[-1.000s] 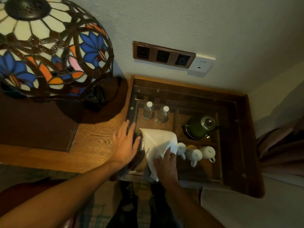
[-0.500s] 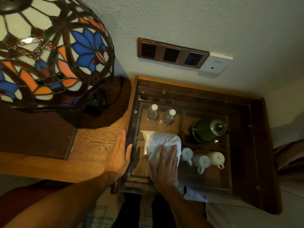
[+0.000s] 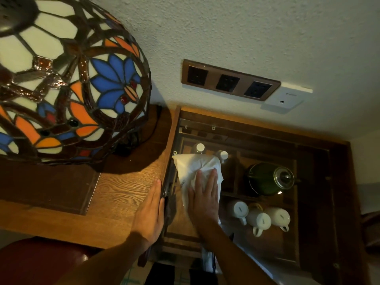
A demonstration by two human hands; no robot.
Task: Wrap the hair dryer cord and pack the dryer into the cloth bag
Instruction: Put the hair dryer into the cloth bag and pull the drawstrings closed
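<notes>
**Both hands flat, palms down**

The left hand [image 3: 148,210] lies flat with fingers together and straight, pointing away from the body, its bare forearm running down to the lower left. The right hand [image 3: 203,197] is spread palm down, fingers [image 3: 212,177] extended and slightly fanned, nothing clasped; its bare forearm angles toward the lower right.

Textured pale wall [image 3: 236,27]. Brown plate with 3 dark sockets [image 3: 229,80]; white wall box [image 3: 285,97] beside it. Stained-glass lamp shade [image 3: 61,79], blue and orange flowers, above wood desk [image 3: 123,192]. Dim, warm light. Glass-topped wooden compartment [image 3: 320,182] beside the desk.
</notes>
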